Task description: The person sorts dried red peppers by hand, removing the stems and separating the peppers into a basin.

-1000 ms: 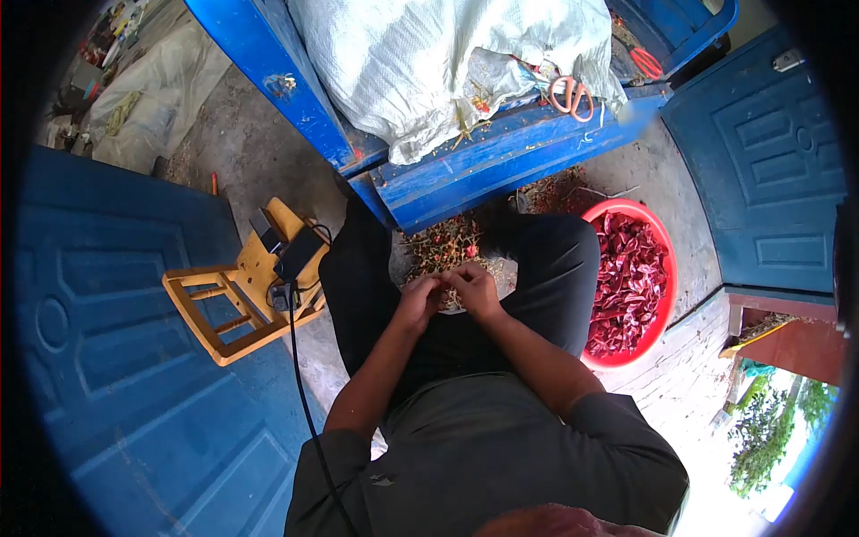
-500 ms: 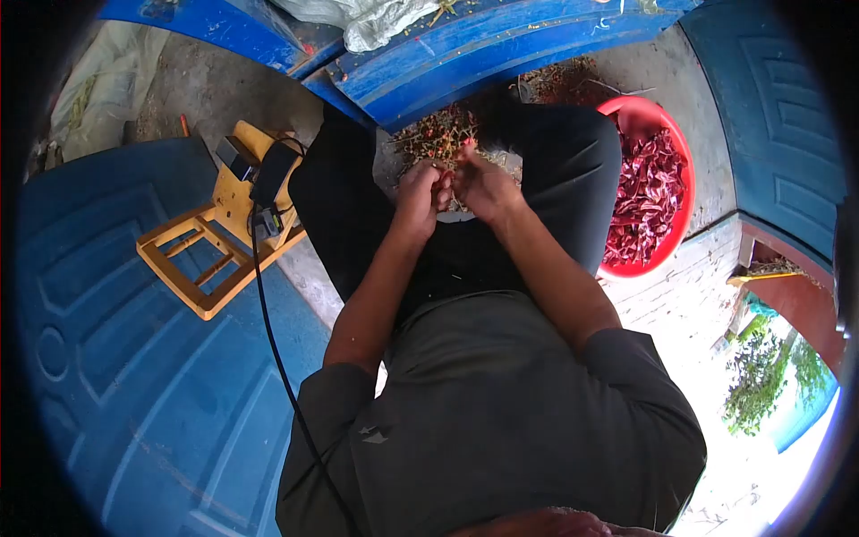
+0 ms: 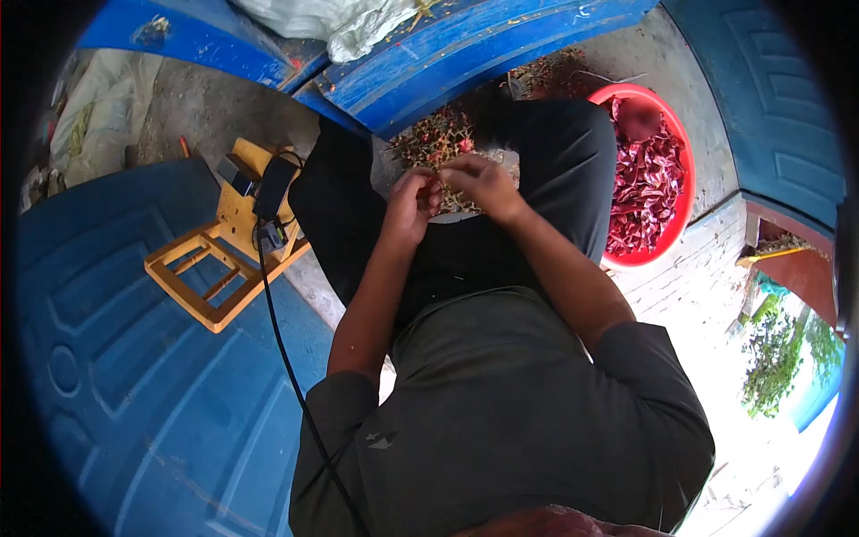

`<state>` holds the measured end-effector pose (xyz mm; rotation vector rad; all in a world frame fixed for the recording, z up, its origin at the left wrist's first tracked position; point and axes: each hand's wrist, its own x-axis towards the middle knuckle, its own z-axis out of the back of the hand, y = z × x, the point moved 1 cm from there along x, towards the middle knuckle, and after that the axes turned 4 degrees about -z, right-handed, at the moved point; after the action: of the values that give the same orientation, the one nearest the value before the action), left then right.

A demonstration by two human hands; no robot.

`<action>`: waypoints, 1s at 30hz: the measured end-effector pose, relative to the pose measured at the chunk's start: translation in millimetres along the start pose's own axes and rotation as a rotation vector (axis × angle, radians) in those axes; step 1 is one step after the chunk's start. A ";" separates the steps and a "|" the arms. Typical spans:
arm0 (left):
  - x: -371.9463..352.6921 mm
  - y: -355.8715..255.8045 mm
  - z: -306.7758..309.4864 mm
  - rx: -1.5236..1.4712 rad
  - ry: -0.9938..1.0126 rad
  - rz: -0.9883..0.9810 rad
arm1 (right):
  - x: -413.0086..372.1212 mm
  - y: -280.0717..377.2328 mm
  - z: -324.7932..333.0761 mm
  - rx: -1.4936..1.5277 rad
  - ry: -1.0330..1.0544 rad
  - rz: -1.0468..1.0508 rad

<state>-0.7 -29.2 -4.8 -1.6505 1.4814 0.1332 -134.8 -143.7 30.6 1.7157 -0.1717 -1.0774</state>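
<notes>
Hands (image 3: 484, 187) close together, fingers curled, cannot tell if grasping; plant scraps (image 3: 435, 139) at twelve o'clock, red basin (image 3: 688, 179) at three

I saw a sack (image 3: 358, 27) on the platform (image 3: 465, 58) ahead, stem litter (image 3: 437, 136) between the wearer's legs (image 3: 568, 161), a basin (image 3: 687, 179) to the right with dried chillies (image 3: 646, 197) in it, and, left, a chair (image 3: 236, 213) with an electronic device (image 3: 276, 185) on it.

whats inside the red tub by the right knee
The tub holds a heap of crinkled, dark red pods, apparently dried chilies. The heap hides the bottom, and the right knee hides one edge.
</notes>
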 end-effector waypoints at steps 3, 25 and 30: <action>-8.6 9.1 6.5 0.056 -0.114 -0.004 | -9.2 1.8 -19.6 -0.266 -0.043 0.182; -32.5 -2.4 -15.5 0.214 0.134 0.035 | -80.8 65.0 129.8 0.125 -0.438 0.406; -32.3 10.1 9.0 0.115 0.095 0.069 | -145.0 41.6 275.9 -0.153 -0.990 0.417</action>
<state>-14.2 1.8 3.9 -1.5326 1.5881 0.0072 -403.2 -268.6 136.5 0.8252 -0.9884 -1.4728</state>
